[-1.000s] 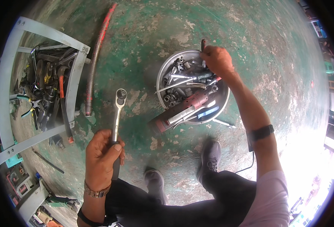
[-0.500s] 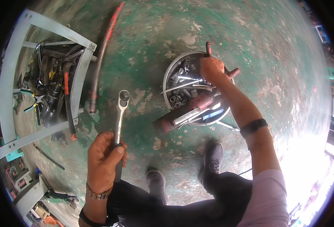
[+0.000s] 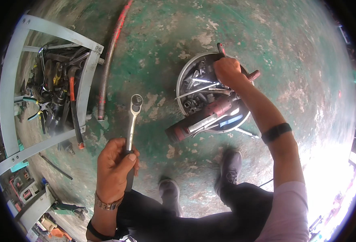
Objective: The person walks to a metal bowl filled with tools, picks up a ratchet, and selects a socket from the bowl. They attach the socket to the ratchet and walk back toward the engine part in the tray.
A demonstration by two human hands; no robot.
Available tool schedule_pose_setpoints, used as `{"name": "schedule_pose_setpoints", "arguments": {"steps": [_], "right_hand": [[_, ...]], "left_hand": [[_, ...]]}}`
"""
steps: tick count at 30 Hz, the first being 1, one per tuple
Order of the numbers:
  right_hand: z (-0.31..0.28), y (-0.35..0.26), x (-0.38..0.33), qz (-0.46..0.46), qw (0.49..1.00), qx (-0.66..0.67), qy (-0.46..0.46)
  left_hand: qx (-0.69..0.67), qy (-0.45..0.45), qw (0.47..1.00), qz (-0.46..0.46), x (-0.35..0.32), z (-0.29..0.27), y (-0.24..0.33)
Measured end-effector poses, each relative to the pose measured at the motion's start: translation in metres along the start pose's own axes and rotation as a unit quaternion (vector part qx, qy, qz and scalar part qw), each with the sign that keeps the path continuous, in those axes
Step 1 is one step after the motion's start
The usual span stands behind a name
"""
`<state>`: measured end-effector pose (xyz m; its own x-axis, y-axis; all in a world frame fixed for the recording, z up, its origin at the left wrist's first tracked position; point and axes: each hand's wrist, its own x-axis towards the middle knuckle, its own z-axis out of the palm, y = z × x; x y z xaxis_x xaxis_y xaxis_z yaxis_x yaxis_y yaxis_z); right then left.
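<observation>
My left hand point(image 3: 116, 169) is closed round the dark grip of a ratchet wrench point(image 3: 132, 125), its round head pointing up and away from me. Stretched out over the far side of a round metal tray point(image 3: 181, 74), my right hand point(image 3: 228, 70) is closed on a tool with a black and red handle point(image 3: 221, 49). That tool's other end is hidden behind my hand. Loose sockets point(image 3: 191, 104) and several slim metal tools lie in the tray. A red and black power tool point(image 3: 202, 119) rests across its near left rim.
A grey metal frame point(image 3: 87, 90) at left surrounds a heap of hand tools, including pliers point(image 3: 40, 108) and an orange-handled tool point(image 3: 73, 97). Between frame and tray lies a long reddish pipe point(image 3: 107, 68) on the worn green floor point(image 3: 158, 40). My shoes point(image 3: 230, 167) stand near the tray.
The whole view has shifted slightly. Both hands keep their grips, and my right hand stays over the far part of the tray.
</observation>
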<state>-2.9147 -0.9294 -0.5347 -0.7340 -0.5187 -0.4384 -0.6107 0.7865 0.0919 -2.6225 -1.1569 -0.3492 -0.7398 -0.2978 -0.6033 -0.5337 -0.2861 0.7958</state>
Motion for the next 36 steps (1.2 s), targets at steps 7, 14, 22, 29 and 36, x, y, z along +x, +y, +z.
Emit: {"name": "schedule_pose_setpoints", "arguments": {"steps": [7,14,22,29,36], "right_hand": [[0.006,0.002,-0.001,-0.01,0.999,0.004,0.044],[-0.018,-0.005,-0.014,0.033,0.998,0.055,-0.003],[-0.021,0.007,-0.025,-0.058,0.834,0.548,0.027],[-0.05,-0.045,-0.038,-0.077,0.432,0.882,-0.172],[-0.055,-0.079,-0.047,-0.075,0.397,0.885,-0.232]], "left_hand": [[0.002,0.01,1.0,0.003,-0.001,-0.008,0.0],[-0.002,-0.007,1.0,0.002,0.001,-0.01,-0.004],[0.008,-0.021,1.0,0.0,0.001,-0.011,-0.006],[0.03,-0.031,0.999,-0.005,0.002,-0.006,-0.007],[0.017,-0.029,0.999,0.013,-0.002,-0.011,-0.01]]}}
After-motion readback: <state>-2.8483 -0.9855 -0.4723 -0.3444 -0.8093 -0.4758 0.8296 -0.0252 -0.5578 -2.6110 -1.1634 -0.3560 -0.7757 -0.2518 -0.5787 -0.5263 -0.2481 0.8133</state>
